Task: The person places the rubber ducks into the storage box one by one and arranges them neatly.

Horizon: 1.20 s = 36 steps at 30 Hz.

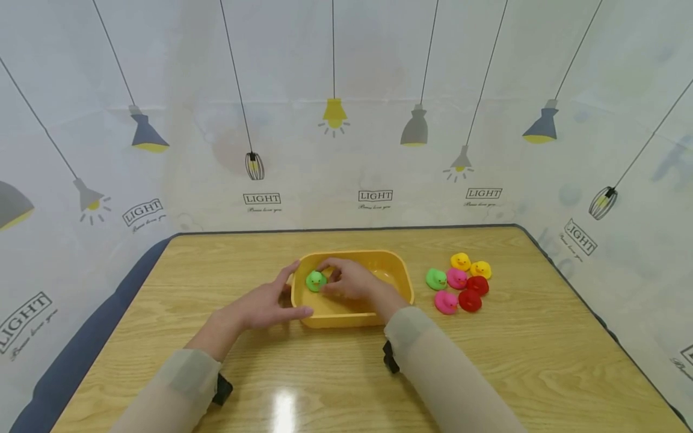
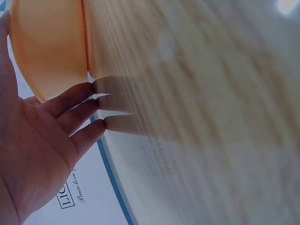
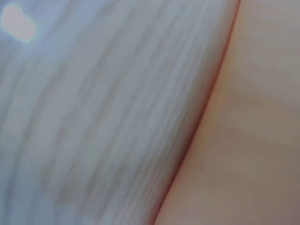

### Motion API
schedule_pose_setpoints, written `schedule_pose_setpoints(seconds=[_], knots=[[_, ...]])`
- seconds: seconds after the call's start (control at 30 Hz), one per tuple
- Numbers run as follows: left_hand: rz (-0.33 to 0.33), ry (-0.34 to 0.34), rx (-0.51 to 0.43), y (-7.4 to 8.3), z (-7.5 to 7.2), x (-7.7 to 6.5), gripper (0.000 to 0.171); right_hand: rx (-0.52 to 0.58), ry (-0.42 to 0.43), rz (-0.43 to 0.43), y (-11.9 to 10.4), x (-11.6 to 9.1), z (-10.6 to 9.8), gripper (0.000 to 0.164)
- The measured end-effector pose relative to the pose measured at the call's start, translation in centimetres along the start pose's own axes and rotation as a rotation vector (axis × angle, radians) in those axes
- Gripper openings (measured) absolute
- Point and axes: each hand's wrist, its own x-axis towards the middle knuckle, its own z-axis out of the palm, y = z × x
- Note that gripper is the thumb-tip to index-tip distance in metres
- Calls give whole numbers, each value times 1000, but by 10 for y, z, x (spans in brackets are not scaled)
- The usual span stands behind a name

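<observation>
A yellow plastic tub (image 1: 357, 322) stands on the wooden table, with a green rubber duck (image 1: 316, 281) at its left end, facing me. My right hand (image 1: 352, 281) reaches into the tub with bent fingers close against the duck's right side; whether they pinch it cannot be made out. Around the tub's left end lies my left hand (image 1: 265, 305), thumb by the front rim and fingers extended along the outside. In the left wrist view, this hand's fingers (image 2: 75, 101) spread beside the tub wall (image 2: 51, 42). The right wrist view has only the tub's side (image 3: 248, 154) and table, no fingers.
Right of the tub, several rubber ducks sit in a group: a green duck (image 1: 435, 279), two pink ducks (image 1: 446, 302), two red ducks (image 1: 470, 300) and two yellow ducks (image 1: 461, 261). A lamp-patterned curtain (image 1: 303, 168) surrounds the table (image 1: 325, 379) at the back and sides.
</observation>
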Motion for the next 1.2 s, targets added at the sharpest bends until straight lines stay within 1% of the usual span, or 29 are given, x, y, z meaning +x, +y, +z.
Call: schedule_pose_setpoints(seconds=[0.13, 0.33, 0.5, 0.6, 0.73, 0.8, 0.97, 1.2], knots=[[-4, 0, 3, 0, 1, -1, 119, 33, -3, 21, -6, -8, -6, 41], [-20, -1, 11, 2, 0, -2, 120, 13, 19, 26, -8, -21, -19, 39], [-23, 6, 14, 3, 0, -2, 120, 15, 49, -23, -4, -35, -30, 38], [-29, 10, 15, 2, 1, -2, 119, 19, 62, -68, -2, -46, -38, 36], [-35, 8, 11, 1, 2, -2, 120, 13, 70, -107, 1, -63, -50, 32], [-34, 7, 8, 0, 2, -1, 120, 1, 75, -109, 2, -73, -56, 30], [-24, 7, 0, 0, 2, -2, 120, -28, 96, -81, 11, -100, -75, 29], [-45, -2, -11, 2, 1, -1, 121, -39, 123, -21, 35, -138, -100, 31]])
